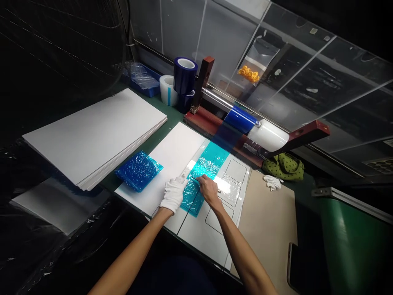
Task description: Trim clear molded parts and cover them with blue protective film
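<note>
My left hand (173, 193), in a white glove, rests closed on the blue film strip (201, 172) and holds a small white-handled tool pointed right. My bare right hand (208, 189) presses its fingertips together on the film beside the tool's tip. The film runs from a blue roll (241, 119) on a red wooden holder down over a white board (178, 153). A clear plastic tray (229, 188) lies under the film to the right of my right hand.
A blue-wrapped tray (138, 169) lies left on the board. A stack of white sheets (92, 135) fills the left. Tape rolls (183, 80) stand at the back. A green cloth (284, 166), a spare white glove (272, 182), a brown board (270, 229) and a phone (299, 268) are at right.
</note>
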Demonstrator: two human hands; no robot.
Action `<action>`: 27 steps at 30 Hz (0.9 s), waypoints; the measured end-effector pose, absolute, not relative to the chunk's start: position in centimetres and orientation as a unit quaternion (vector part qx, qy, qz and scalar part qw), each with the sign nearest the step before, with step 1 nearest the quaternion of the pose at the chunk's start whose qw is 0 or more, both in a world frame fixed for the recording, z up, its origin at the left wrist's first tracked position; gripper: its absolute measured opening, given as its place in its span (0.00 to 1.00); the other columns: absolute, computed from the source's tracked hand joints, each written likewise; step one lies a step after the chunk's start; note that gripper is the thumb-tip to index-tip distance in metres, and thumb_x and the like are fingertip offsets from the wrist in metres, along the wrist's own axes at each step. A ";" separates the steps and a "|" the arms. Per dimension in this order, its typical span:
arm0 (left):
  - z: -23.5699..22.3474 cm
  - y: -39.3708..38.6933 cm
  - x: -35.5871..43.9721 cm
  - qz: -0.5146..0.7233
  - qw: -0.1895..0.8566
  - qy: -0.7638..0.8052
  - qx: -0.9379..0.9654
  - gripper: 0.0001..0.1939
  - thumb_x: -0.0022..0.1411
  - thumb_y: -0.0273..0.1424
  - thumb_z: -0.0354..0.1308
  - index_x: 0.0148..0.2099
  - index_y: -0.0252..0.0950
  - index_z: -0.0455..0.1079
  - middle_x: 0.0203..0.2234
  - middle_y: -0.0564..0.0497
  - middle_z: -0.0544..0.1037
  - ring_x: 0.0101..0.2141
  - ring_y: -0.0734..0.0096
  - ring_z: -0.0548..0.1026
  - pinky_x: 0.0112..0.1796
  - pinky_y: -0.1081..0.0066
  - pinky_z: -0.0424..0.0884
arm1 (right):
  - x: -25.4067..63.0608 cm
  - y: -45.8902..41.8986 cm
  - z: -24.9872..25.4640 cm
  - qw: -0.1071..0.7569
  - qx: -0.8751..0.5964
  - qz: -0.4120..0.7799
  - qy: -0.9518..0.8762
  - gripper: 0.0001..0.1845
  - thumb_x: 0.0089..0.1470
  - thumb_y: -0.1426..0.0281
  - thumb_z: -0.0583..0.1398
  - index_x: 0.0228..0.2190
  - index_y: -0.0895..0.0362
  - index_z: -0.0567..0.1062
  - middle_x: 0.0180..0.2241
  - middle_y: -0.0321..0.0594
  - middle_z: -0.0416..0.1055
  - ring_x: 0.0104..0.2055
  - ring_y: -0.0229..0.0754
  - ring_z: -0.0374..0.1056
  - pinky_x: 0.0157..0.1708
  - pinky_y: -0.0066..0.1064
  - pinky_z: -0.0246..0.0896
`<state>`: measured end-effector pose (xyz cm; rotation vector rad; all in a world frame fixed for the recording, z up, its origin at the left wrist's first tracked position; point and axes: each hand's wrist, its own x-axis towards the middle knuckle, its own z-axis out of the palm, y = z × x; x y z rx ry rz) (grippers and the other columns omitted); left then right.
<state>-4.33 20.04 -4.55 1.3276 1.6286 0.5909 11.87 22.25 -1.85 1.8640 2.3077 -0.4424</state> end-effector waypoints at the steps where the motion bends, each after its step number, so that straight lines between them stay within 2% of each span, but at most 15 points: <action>1: -4.7 20.2 -4.3 0.230 0.444 0.665 0.555 0.15 0.61 0.38 0.55 0.48 0.35 0.67 0.47 0.46 0.68 0.49 0.58 0.64 0.50 0.52 0.58 | 11.4 22.9 -1.9 0.080 0.608 -0.147 0.776 0.21 0.64 0.72 0.43 0.50 0.46 0.69 0.41 0.38 0.69 0.41 0.40 0.65 0.29 0.27 0.49; 6: -5.0 19.9 -4.2 0.220 0.396 0.679 0.578 0.16 0.61 0.39 0.55 0.48 0.35 0.68 0.46 0.44 0.69 0.48 0.57 0.64 0.50 0.53 0.58 | 10.6 24.3 -2.0 0.095 0.583 -0.155 0.792 0.20 0.63 0.73 0.44 0.48 0.46 0.70 0.41 0.39 0.69 0.42 0.40 0.65 0.30 0.27 0.50; 11: -5.0 19.8 -4.1 0.232 0.382 0.681 0.580 0.12 0.57 0.35 0.57 0.43 0.41 0.74 0.42 0.38 0.71 0.49 0.43 0.60 0.46 0.54 0.57 | 13.9 22.5 -1.7 0.114 0.598 -0.154 0.779 0.20 0.62 0.75 0.45 0.45 0.48 0.72 0.41 0.39 0.69 0.41 0.40 0.65 0.29 0.27 0.50; 15: -4.2 19.8 -4.4 0.242 0.395 0.681 0.567 0.13 0.55 0.31 0.57 0.43 0.41 0.75 0.44 0.37 0.71 0.50 0.40 0.59 0.48 0.51 0.53 | 18.5 19.5 -0.8 0.129 0.639 -0.140 0.746 0.20 0.60 0.77 0.47 0.42 0.49 0.74 0.38 0.40 0.70 0.39 0.40 0.67 0.27 0.27 0.50; 18: -3.3 19.2 -5.1 0.269 0.413 0.689 0.532 0.19 0.51 0.32 0.60 0.48 0.40 0.72 0.49 0.38 0.68 0.52 0.40 0.56 0.49 0.51 0.51 | 21.2 16.6 -0.2 0.123 0.676 -0.138 0.714 0.19 0.60 0.76 0.47 0.41 0.51 0.75 0.36 0.41 0.72 0.36 0.40 0.69 0.27 0.27 0.50; 21: -2.7 17.5 -6.0 0.304 0.460 0.688 0.472 0.24 0.51 0.38 0.60 0.51 0.36 0.69 0.51 0.39 0.66 0.52 0.47 0.59 0.47 0.58 0.58 | 22.0 13.4 -0.5 0.047 0.710 -0.207 0.672 0.16 0.58 0.72 0.51 0.43 0.50 0.75 0.38 0.39 0.74 0.38 0.41 0.70 0.30 0.27 0.54; 24: -2.6 14.9 -6.5 0.312 0.556 0.662 0.394 0.24 0.53 0.45 0.58 0.46 0.34 0.71 0.41 0.43 0.73 0.40 0.61 0.70 0.35 0.69 0.65 | 20.9 10.9 -1.5 -0.035 0.715 -0.296 0.633 0.16 0.55 0.72 0.53 0.43 0.51 0.76 0.41 0.38 0.75 0.42 0.43 0.71 0.36 0.28 0.58; 27: -3.1 12.0 -6.4 0.284 0.658 0.629 0.301 0.24 0.51 0.49 0.59 0.39 0.32 0.74 0.33 0.46 0.76 0.26 0.73 0.69 0.21 0.76 0.58 | 18.9 9.7 -2.6 -0.082 0.716 -0.340 0.604 0.17 0.53 0.72 0.53 0.41 0.54 0.77 0.40 0.40 0.76 0.43 0.45 0.70 0.39 0.31 0.59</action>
